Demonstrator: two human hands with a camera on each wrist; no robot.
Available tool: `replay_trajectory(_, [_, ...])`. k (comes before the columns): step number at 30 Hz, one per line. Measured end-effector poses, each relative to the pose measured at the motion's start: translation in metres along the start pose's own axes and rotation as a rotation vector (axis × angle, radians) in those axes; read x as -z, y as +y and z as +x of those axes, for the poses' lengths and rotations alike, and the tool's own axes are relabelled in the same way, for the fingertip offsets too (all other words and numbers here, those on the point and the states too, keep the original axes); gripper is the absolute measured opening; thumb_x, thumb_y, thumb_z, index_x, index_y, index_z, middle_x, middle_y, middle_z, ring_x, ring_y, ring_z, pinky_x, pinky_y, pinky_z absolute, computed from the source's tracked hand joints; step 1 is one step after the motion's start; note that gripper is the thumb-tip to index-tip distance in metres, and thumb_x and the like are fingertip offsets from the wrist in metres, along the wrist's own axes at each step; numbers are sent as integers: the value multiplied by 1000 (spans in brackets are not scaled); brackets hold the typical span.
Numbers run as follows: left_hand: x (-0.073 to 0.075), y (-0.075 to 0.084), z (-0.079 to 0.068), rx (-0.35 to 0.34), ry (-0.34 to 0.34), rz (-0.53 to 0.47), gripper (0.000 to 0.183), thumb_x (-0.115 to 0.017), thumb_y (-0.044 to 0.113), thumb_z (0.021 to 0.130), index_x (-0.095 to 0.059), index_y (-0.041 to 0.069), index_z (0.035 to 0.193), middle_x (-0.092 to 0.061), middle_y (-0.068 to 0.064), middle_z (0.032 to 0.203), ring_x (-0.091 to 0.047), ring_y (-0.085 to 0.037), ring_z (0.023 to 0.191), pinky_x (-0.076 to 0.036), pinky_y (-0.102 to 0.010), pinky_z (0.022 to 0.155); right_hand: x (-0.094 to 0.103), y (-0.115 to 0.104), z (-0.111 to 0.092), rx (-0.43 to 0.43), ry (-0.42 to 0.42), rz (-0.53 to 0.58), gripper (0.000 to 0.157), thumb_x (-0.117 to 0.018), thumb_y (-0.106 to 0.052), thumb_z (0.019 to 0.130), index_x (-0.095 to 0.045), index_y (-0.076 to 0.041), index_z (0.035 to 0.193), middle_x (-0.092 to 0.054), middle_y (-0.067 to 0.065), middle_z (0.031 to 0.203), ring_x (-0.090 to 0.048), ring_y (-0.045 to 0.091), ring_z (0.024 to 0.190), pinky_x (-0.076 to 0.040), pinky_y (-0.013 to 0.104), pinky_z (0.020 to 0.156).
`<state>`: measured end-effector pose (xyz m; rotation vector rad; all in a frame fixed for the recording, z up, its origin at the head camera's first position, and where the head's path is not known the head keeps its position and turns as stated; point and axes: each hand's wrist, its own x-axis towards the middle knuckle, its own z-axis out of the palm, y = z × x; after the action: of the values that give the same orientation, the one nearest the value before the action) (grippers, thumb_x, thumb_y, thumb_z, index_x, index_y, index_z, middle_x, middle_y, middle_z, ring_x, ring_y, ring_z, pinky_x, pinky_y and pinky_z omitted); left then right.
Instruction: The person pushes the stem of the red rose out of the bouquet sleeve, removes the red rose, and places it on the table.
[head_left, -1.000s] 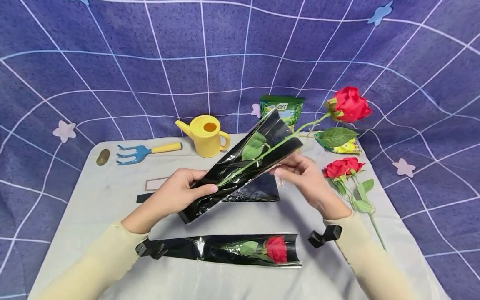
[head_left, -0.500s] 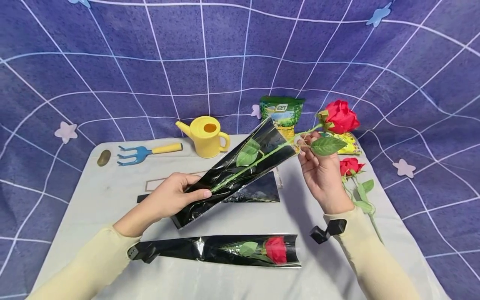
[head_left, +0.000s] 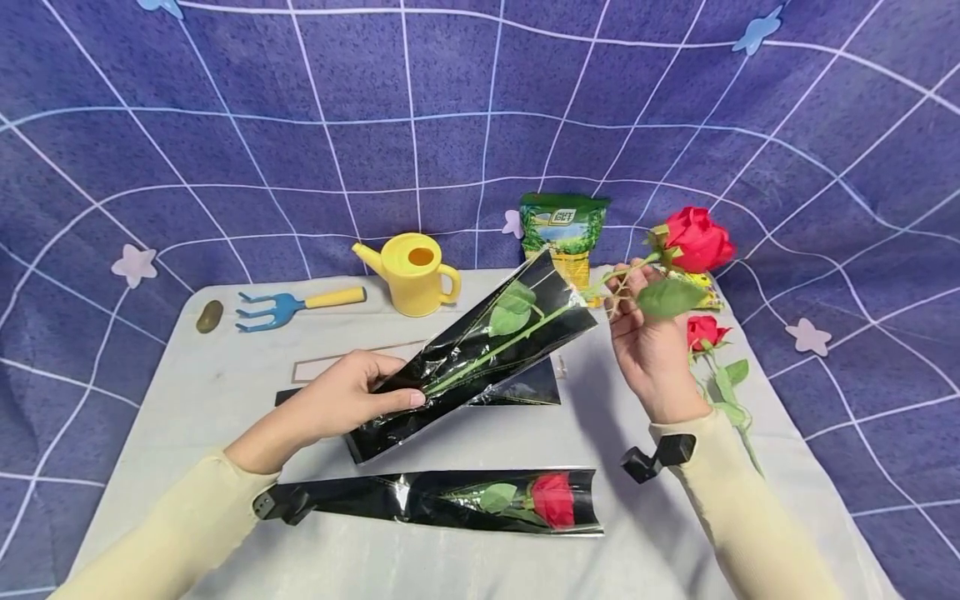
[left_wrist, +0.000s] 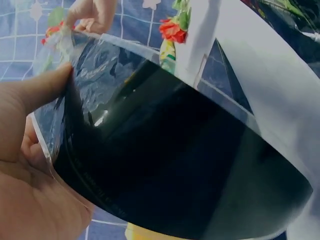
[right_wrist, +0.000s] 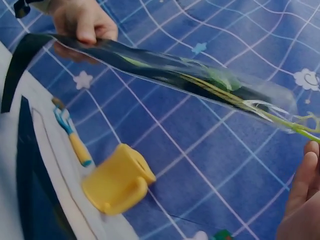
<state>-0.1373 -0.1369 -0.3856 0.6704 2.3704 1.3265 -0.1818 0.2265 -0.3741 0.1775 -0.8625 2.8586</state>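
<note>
In the head view my left hand (head_left: 341, 400) grips a black flower sleeve (head_left: 405, 421) with a clear front, thumb on top. The sleeve slants up to the right above the table. A rose (head_left: 699, 240) has its lower stem and one leaf inside; its red bloom and another leaf stick out beyond the mouth. My right hand (head_left: 654, 358) holds the stem just below the bloom, palm up, partly hidden by a leaf. In the left wrist view the sleeve's dark lower end (left_wrist: 165, 160) bows open. The right wrist view shows the stem (right_wrist: 305, 132) at my right fingers.
A wrapped rose (head_left: 551, 500) lies along the front. Another rose (head_left: 723, 383) lies at right, with a yellow packet (head_left: 701, 287) behind. Flat black sleeves (head_left: 532, 385) lie mid-table. At the back are a watering can (head_left: 414, 275), hand rake (head_left: 281, 308), stone (head_left: 210, 317) and green bag (head_left: 562, 229).
My right hand has gone from the sleeve's edge up to the stem below the bloom. The sleeve has shifted slightly down and left. Since half a second ago the bloom has moved a little right.
</note>
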Motion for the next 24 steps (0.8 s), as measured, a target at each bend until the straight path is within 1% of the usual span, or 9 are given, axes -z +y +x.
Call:
replay_trajectory(1, [1, -1, -1, -11, -10, 6, 41, -69, 37, 85, -42, 12, 65, -25, 5, 56, -27, -8, 49, -31, -24, 51, 1, -4, 2, 15, 9, -7, 21, -66, 2, 85, -56, 0, 103, -60, 14, 100, -61, 23, 85, -50, 27, 67])
replay_trajectory(4, [5, -4, -3, -48, -34, 35, 35, -67, 38, 86, -48, 15, 67, -29, 6, 55, -30, -7, 50, -34, -25, 52, 6, -20, 7, 69, 7, -24, 16, -62, 6, 87, -56, 4, 101, -60, 15, 96, -60, 24, 82, -50, 28, 65])
replay_trajectory(7, [10, -9, -6, -84, -38, 92, 32, -66, 40, 86, -48, 19, 68, -29, 8, 57, -32, -6, 52, -35, -25, 53, 13, -42, 14, 122, -10, -44, 11, -59, 9, 87, -56, 7, 98, -59, 17, 91, -59, 25, 77, -49, 28, 60])
replay_trajectory(11, [17, -16, -13, -81, -26, 150, 38, -66, 38, 87, -41, 18, 67, -25, 7, 59, -28, -6, 51, -32, -24, 52, 23, -80, 20, 177, -4, -92, 9, -57, 14, 86, -56, 12, 95, -59, 19, 86, -58, 26, 71, -47, 28, 55])
replay_trajectory(14, [23, -17, -19, -64, -28, 166, 34, -66, 37, 87, -44, 18, 69, -27, 8, 60, -30, -5, 51, -33, -24, 53, 31, -111, 23, 212, 11, -136, 11, -55, 17, 85, -56, 14, 96, -59, 21, 84, -59, 28, 69, -47, 28, 52])
replay_trajectory(18, [29, -21, -23, -81, -23, 204, 26, -66, 36, 87, -49, 23, 72, -32, 10, 62, -35, -5, 55, -37, -25, 56, 38, -149, 28, 264, 26, -181, 14, -53, 20, 84, -54, 18, 98, -59, 23, 83, -60, 31, 69, -46, 30, 50])
replay_trajectory(21, [29, -24, -25, -100, -21, 220, 23, -67, 31, 87, -50, 24, 74, -33, 10, 63, -36, -4, 57, -37, -26, 57, 41, -175, 30, 284, 39, -189, 14, -51, 22, 84, -53, 20, 98, -60, 25, 85, -61, 33, 70, -48, 32, 53])
replay_trajectory(23, [29, -25, -24, -112, -26, 216, 22, -67, 27, 88, -51, 23, 74, -33, 8, 63, -35, -4, 56, -37, -25, 56, 44, -188, 29, 270, 26, -238, 14, -50, 21, 86, -53, 20, 99, -61, 26, 86, -62, 32, 71, -50, 32, 55])
replay_trajectory(24, [29, -25, -24, -114, -29, 212, 21, -67, 26, 88, -51, 23, 75, -32, 7, 63, -35, -4, 56, -37, -25, 55, 45, -194, 28, 252, 11, -285, 14, -49, 21, 86, -53, 21, 100, -62, 26, 86, -62, 31, 71, -50, 31, 55])
